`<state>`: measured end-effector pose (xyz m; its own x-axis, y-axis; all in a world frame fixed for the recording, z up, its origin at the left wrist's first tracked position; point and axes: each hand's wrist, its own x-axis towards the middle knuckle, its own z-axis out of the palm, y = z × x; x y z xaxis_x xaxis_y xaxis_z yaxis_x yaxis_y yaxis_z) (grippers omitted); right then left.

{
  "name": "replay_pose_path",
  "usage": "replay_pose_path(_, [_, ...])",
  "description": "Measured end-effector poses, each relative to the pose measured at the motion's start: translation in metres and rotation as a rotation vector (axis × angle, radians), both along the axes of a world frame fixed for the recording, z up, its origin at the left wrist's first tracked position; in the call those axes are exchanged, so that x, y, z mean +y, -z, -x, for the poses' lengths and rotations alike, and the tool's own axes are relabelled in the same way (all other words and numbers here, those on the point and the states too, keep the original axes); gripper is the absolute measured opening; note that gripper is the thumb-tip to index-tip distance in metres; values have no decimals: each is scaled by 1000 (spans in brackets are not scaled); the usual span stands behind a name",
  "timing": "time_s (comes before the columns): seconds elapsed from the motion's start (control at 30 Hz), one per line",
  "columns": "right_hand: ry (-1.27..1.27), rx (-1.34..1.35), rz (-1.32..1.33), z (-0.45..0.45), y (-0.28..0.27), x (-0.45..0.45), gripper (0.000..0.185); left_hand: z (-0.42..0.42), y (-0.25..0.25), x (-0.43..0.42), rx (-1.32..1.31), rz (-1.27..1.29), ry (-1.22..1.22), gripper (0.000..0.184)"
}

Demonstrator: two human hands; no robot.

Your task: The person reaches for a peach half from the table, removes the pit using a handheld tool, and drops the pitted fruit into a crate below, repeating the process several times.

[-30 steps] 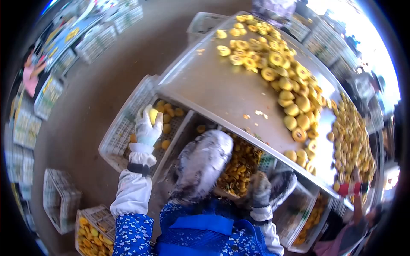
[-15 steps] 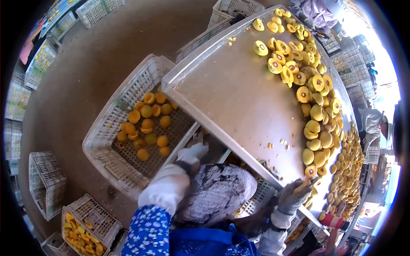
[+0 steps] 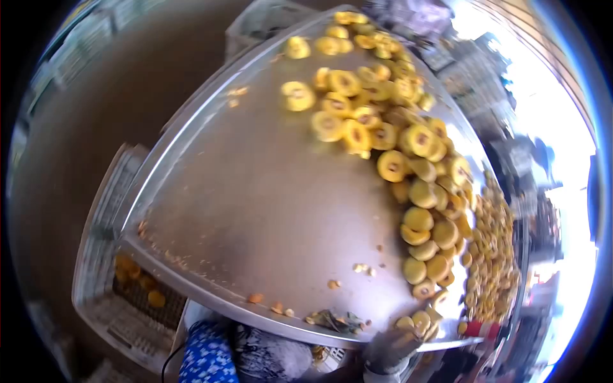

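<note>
My right hand [image 3: 391, 348], in a grey glove, is at the near edge of the metal table [image 3: 255, 210]. It is right beside a few halved yellow fruits [image 3: 418, 322], which look like peaches or apricots. The hand is blurred, so its grip is unclear. Only the blue flowered sleeve [image 3: 207, 351] of my left arm shows; the hand itself is hidden below the tabletop edge. A long heap of fruit halves [image 3: 418, 217], several with brown stones in them, lies along the table's right side.
Scraps and a dark shrivelled piece [image 3: 335, 321] lie along the table's near rim. Below left stands a white plastic crate [image 3: 96, 255] with orange fruit halves [image 3: 131, 268]. A red cylindrical object [image 3: 482, 329] is at the right. Another person [image 3: 408, 16] is across the table.
My view has swung, so the table fills more of it and the crate sits lower left. My left hand, seen over the crate's edge before, has gone out of sight. My right hand appears lower.
</note>
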<state>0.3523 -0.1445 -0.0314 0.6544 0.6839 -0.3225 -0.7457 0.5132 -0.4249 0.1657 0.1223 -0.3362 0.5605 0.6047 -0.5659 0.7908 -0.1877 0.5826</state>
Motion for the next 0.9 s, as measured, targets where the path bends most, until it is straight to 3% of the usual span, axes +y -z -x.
replay_pose_path(0.07, [-5,-435,423,9,-5,7,53,9,-43,-1,-177,142,-58,40])
replay_pose_path(0.13, [-79,-751,630,13,-20,23,59,22,-107,-12,-420,473,-153,41])
replay_pose_path(0.23, [-191,-718,589,10,-22,22,60,48,-204,-45,-619,997,-362,41])
replay_pose_path(0.27, [-172,-887,671,8,-20,24,53,56,-226,-57,-639,1070,-444,41])
replay_pose_path(0.33, [-101,-1254,764,6,-20,31,47,77,-246,-73,-631,810,-524,42])
replay_pose_path(0.4, [-123,-1415,767,3,-12,29,20,127,-202,-71,-522,-107,-164,46])
replay_pose_path(0.43, [-156,-1401,730,3,-15,26,11,128,-226,-73,-426,-213,-381,50])
replay_pose_path(0.5, [-187,-1398,658,3,-20,23,16,158,-245,-72,-51,-486,-389,65])
replay_pose_path(0.57, [-10,-1389,500,4,-17,25,14,178,-268,-75,181,-712,-370,75])
replay_pose_path(0.6, [91,-1365,416,4,-14,29,14,194,-272,-70,342,-605,-314,78])
replay_pose_path(0.63, [-134,-916,324,8,-20,25,12,209,-273,-77,516,-677,-208,80])
replay_pose_path(0.7, [-142,-859,270,6,-11,32,17,212,-283,-86,616,-732,-144,84])
replay_pose_path(0.73, [-113,-897,271,10,-19,32,16,195,-313,-94,509,-779,-141,72])
replay_pose_path(0.83, [-169,-954,306,8,-34,27,22,145,-357,-77,-162,-756,-239,52])
replay_pose_path(0.87, [-251,-777,248,8,-44,22,29,113,-387,-85,-311,-867,-184,36])
replay_pose_path(0.9, [-261,-786,264,4,-48,17,30,85,-412,-86,-382,-837,-130,39])
